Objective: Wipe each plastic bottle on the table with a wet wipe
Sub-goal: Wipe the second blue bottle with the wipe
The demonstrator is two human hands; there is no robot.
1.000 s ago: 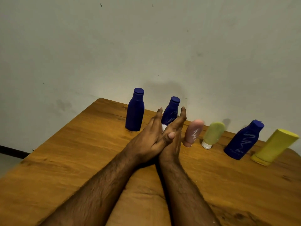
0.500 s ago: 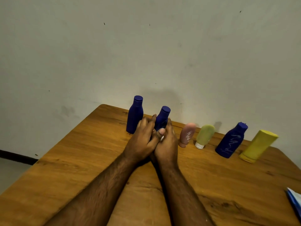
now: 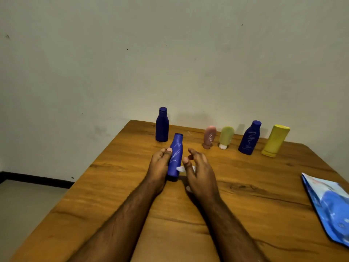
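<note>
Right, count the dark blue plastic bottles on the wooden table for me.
3. One dark blue plastic bottle stands at the far left of the row; one scribbled with white marks is held in the left hand; one scribbled stands beside the yellow bottle. None seems hidden.

Hands parted, left hand [image 3: 160, 167] now gripping scribbled blue bottle [image 3: 175, 156] alone, right hand [image 3: 200, 173] drawn aside (wipe [image 3: 180, 168] beneath).

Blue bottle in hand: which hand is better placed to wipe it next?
Right. The right hand holds the wet wipe beside the blue bottle, which the left hand grips.
</note>
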